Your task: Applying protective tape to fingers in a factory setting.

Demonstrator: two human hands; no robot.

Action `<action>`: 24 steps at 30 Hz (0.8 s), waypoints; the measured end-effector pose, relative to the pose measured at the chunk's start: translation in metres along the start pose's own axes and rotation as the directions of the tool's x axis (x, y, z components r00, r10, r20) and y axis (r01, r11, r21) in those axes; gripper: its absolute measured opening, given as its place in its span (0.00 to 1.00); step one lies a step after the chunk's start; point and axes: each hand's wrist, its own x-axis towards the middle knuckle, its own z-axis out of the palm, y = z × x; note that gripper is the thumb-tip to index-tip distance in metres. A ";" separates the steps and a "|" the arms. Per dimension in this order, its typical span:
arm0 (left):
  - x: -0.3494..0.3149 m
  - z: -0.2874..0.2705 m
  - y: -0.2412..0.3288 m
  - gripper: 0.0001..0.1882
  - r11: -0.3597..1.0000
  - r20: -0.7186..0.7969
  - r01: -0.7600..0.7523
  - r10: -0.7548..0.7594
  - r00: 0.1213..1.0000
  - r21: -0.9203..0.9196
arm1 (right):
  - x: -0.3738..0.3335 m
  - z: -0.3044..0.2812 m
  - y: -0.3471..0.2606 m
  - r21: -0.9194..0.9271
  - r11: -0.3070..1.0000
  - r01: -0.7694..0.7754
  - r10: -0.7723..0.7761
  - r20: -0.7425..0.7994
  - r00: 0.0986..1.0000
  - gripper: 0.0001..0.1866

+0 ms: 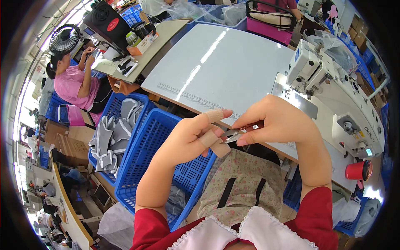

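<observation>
My right hand [271, 121] is closed around small metal thread snips [234, 135], their blades pointing left at my left hand [187, 135]. Beige tape [215, 116] wraps one upper finger of that hand, which is stretched out. Another taped finger sits below it, and the lower fingers are curled and partly hidden. A square-ended beige tape strip [220, 149] sticks out from among them, close to the blades. Whether the blades touch the strip I cannot tell. Both hands are raised over my lap, in front of the table's near edge.
A white sewing machine [333, 91] stands right on the pale table [233, 62] with a printed ruler. Left are a blue basket [125, 187] and another holding grey fabric pieces [112, 137]. A red cup [358, 170] is right. A person in pink [77, 85] sits far left.
</observation>
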 end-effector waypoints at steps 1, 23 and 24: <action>0.001 0.000 0.001 0.21 1.000 0.014 -0.002 0.002 1.000 0.012 | 0.000 0.000 0.000 -0.008 1.000 0.021 -0.021 -0.004 1.000 0.19; 0.013 -0.001 0.005 0.26 0.998 0.221 0.053 -0.057 0.974 0.024 | 0.015 0.001 -0.006 -0.032 0.999 0.008 -0.004 0.120 0.993 0.16; 0.013 -0.001 0.005 0.26 0.998 0.228 0.061 -0.063 0.972 0.018 | 0.015 0.001 -0.007 -0.032 0.999 0.007 -0.003 0.120 0.993 0.16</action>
